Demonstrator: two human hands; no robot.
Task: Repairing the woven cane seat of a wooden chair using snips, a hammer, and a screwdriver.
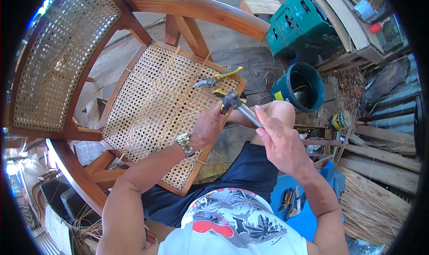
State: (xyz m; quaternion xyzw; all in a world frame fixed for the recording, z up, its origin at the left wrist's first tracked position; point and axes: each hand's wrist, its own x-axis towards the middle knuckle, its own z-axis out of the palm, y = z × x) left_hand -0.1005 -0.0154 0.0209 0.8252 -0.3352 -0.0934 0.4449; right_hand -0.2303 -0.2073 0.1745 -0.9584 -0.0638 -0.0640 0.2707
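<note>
My right hand (286,145) is closed around the metal shaft of a hammer (250,113). The hammer's dark head is just above the fingertips of my left hand (209,126). That hand, with a watch (185,145) on its wrist, is closed on a yellow-and-black tool (219,93) at the edge of the cane seat. The hammer head partly covers this tool, so its kind is unclear. Pruning shears (207,82) with a yellow handle lie on the woven cane seat (154,98) just beyond. Small pegs stick up along the seat's wooden frame (117,87).
The wooden chair's curved armrest (192,8) and cane backrest (62,62) surround the seat. To the right are a green crate (297,24), a dark teal bucket (297,87) and a small can (341,120). More hand tools (292,202) rest on a blue surface near my right forearm.
</note>
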